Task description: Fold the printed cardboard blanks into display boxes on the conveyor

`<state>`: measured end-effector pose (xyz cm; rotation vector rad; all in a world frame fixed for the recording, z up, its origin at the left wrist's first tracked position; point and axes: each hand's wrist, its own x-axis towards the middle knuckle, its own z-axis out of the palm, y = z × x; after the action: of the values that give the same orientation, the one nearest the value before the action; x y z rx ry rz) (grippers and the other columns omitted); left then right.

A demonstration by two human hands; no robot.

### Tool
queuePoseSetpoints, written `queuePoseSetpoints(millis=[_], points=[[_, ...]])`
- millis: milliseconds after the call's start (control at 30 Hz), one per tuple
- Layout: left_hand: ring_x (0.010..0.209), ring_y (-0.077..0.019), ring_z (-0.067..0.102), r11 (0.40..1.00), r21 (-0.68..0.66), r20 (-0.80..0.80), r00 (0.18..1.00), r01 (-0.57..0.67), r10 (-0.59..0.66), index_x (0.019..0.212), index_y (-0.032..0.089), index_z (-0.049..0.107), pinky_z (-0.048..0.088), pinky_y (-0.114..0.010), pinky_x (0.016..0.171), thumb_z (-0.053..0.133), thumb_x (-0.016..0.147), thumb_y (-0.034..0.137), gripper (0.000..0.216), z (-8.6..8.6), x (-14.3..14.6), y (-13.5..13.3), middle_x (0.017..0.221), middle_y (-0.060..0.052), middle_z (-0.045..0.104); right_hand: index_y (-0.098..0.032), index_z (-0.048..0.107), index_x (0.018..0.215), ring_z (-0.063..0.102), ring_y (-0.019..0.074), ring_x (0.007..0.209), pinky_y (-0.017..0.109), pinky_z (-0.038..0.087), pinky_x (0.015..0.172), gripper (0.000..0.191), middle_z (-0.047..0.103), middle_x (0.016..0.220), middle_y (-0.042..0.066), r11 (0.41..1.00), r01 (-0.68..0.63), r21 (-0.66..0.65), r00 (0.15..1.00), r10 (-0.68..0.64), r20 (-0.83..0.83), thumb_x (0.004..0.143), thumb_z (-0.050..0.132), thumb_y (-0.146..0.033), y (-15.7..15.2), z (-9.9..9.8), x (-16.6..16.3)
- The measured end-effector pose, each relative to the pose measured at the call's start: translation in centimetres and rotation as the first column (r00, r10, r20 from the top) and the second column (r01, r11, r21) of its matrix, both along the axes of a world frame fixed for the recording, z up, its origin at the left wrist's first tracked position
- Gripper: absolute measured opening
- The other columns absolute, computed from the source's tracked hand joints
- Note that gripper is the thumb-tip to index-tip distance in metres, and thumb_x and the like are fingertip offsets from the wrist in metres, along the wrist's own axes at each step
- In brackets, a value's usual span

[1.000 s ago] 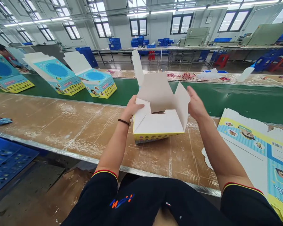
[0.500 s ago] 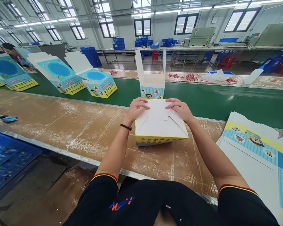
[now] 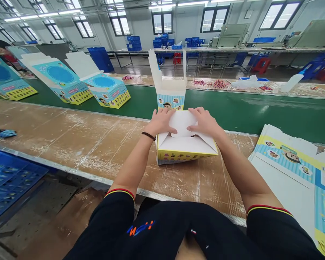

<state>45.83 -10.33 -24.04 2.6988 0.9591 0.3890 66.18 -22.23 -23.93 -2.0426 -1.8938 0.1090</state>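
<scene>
A printed cardboard box (image 3: 188,156) lies in front of me on the brown-covered table, its white bottom flaps facing up and the printed side near me. Those flaps are pressed inward at the middle, with a small dark gap by the right thumb. My left hand (image 3: 161,122) grips the box's left far part, fingers over the far edge and thumb on the white flap. Mirroring it, my right hand (image 3: 203,122) grips the right far part, its thumb turned inward. Beyond the hands, a box section with white flaps (image 3: 172,86) stands upright; where it joins is hidden.
Several formed boxes (image 3: 108,88) with raised lids stand left on the green conveyor belt (image 3: 233,110). Flat printed cartons (image 3: 284,180) are stacked at right. A white bottle (image 3: 291,83) lies beyond the belt. A blue crate (image 3: 13,180) is at lower left.
Both hands have shifted from fingertips on the flat flaps to a wider hold, thumbs pressing inward. The bottom flaps now sink at the middle. The camera view has moved slightly.
</scene>
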Motion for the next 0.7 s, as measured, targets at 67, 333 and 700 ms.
queuePoseSetpoints(millis=[67,333,700], points=[[0.144,-0.0505,0.036,1.0,0.006,-0.036,0.999,-0.005,0.005,0.151,0.026,0.047,0.01,-0.072,0.123,0.094,0.054,0.051,0.111,0.2,0.1,-0.4,0.156,-0.02,0.044,-0.027,0.044,0.157,0.047,0.0449,0.129,0.064,0.053,0.099,0.084,0.045,0.149,0.017,1.0,0.005,-0.006,1.0,-0.005,0.007,0.081,0.074,-0.047,-0.1,-0.1,-0.1],[0.15,-0.0513,0.027,1.0,0.005,-0.13,0.992,0.007,-0.007,0.161,0.02,0.033,0.014,-0.072,0.123,0.084,0.066,0.063,0.116,1.3,0.8,-1.6,0.16,-0.025,0.039,-0.024,0.047,0.153,0.04,0.0407,0.144,0.061,0.031,0.123,0.08,0.045,0.153,0.015,0.985,-0.024,0.173,0.969,0.065,-0.239,0.085,0.07,-0.058,1.0,-2.0,2.2],[0.15,-0.0431,0.033,0.987,0.132,-0.126,0.989,0.094,-0.078,0.162,0.015,0.029,0.033,-0.055,0.121,0.068,0.081,0.065,0.102,0.7,0.8,-2.1,0.162,-0.023,0.037,-0.026,0.052,0.143,0.038,0.0357,0.148,0.056,0.03,0.126,0.091,0.052,0.148,0.015,0.914,0.209,0.349,0.763,0.071,-0.643,0.075,0.066,-0.085,1.3,-3.0,2.0]])
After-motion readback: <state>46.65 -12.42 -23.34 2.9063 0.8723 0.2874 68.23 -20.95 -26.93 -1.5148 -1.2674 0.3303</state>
